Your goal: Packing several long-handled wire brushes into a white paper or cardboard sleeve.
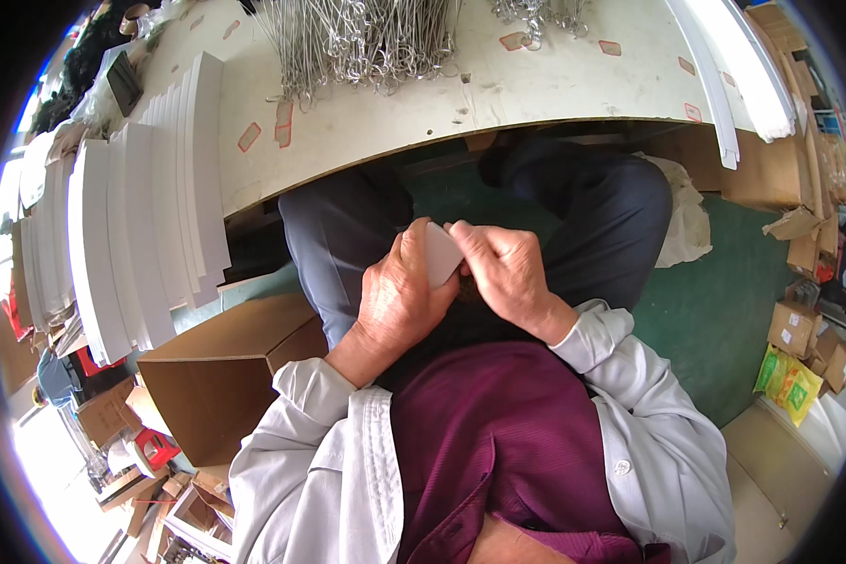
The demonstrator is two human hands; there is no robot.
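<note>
Both hands meet over the lap, below the table edge: the left hand point(399, 296) and the right hand point(506, 273) each pinch one small white card point(441, 254) held between them, fingers closed on its sides. One open cardboard box point(218, 371) sits at the left knee. On the table point(423, 108), one heap of wire hooks point(362, 38); the white strips point(146, 221) stacked left are too many to count.

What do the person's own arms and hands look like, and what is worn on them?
Both hands, the left hand and the right hand, are bare: no gloves, and no ring or watch shows. Both forearms wear light grey long sleeves rolled back into loose cuffs at the wrists, with a small button on the right one.
</note>
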